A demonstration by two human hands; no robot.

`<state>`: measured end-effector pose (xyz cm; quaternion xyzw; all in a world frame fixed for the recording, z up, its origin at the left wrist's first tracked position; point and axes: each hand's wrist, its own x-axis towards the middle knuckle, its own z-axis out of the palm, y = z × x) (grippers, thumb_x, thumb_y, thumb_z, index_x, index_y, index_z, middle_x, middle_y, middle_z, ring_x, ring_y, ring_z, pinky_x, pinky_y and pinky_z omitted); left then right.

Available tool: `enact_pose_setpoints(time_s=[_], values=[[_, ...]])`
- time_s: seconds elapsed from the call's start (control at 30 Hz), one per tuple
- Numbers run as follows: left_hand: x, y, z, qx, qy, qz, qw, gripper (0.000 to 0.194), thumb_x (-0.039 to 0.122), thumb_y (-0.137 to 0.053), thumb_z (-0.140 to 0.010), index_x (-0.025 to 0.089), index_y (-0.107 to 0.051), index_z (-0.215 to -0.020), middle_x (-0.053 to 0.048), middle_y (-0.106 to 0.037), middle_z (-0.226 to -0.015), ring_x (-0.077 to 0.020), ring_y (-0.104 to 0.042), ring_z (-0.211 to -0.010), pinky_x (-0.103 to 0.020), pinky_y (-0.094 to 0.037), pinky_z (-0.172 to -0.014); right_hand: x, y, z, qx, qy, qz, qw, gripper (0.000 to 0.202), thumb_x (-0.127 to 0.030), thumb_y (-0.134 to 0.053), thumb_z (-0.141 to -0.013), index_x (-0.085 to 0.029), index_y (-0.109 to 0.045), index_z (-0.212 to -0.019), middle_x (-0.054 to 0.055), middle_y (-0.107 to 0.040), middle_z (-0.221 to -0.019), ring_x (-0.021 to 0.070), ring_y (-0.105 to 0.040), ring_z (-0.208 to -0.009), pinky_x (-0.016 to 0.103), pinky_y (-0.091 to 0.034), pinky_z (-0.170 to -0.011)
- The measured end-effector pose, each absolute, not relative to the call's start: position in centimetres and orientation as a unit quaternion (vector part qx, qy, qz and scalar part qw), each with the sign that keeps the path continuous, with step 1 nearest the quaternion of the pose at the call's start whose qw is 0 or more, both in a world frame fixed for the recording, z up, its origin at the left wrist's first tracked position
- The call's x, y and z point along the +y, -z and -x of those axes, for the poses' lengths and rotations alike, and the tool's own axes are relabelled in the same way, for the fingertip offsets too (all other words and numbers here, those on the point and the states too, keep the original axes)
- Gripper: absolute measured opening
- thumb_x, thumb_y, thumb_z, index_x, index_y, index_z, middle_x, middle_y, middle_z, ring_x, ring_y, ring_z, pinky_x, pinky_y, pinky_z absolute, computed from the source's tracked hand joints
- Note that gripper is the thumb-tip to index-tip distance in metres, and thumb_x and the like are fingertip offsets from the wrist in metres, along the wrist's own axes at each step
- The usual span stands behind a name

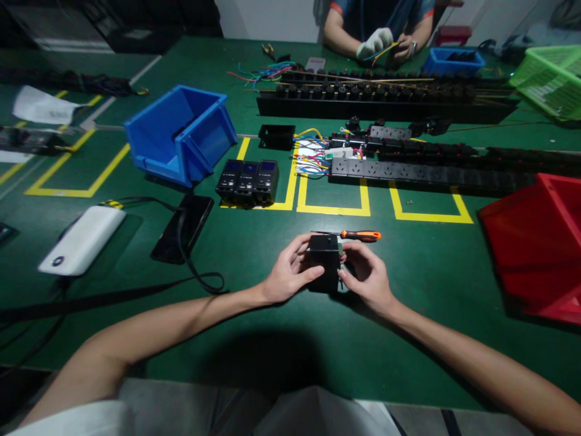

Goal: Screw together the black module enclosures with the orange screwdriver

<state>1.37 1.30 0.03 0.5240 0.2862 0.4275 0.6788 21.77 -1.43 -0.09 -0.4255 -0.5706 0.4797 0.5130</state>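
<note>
A black box-shaped housing (324, 266) stands on the green table in front of me. My left hand (290, 269) is wrapped around its left side, thumb on the near face. At the right side of the housing, my right hand (367, 275) pinches a small part with a green edge (341, 249), which looks like a circuit board; fingers hide most of it. Just beyond the hands lies a screwdriver (362, 235) with an orange and black handle. Three black modules with dark display windows (247, 181) stand together farther back on the left.
A blue bin (200, 163) and a black phone (181, 230) with a cable are left, beside a white power bank (84, 239). A red bin (535, 242) stands right. Black socket strips (408, 172) with loose wires lie behind. Across the table a person's gloved hand (376, 43) handles wires.
</note>
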Motion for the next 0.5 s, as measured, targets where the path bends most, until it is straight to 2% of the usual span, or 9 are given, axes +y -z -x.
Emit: enact_pose_setpoints(time_s=[0.23,0.5], values=[[1.31,0.20,-1.26,0.292,-0.416,-0.533,0.676,0.059,0.027,-0.078,-0.082,0.023,-0.050,-0.134,-0.011,-0.060,-0.133,-0.0254,-0.060,-0.125,-0.037,-0.051,-0.105,-1.47,-0.29,-21.64,-0.578,-0.479,0.430,0.501,0.035,-0.030,-0.077,-0.082,-0.025,-0.064,-0.113,0.008,-0.061,-0.112,0.0225,-0.063,-0.100,0.038,-0.058,-0.087],[1.32,0.30,-1.38,0.306,-0.423,-0.513,0.682,0.057,0.029,-0.082,-0.076,0.021,-0.054,-0.125,-0.010,-0.064,-0.123,-0.0255,-0.062,-0.119,-0.039,-0.050,-0.105,-1.74,-0.46,-21.67,-0.567,-0.490,0.426,0.507,0.034,-0.028,-0.080,-0.080,-0.026,-0.067,-0.111,0.007,-0.061,-0.113,0.0207,-0.065,-0.098,0.037,-0.062,-0.083]])
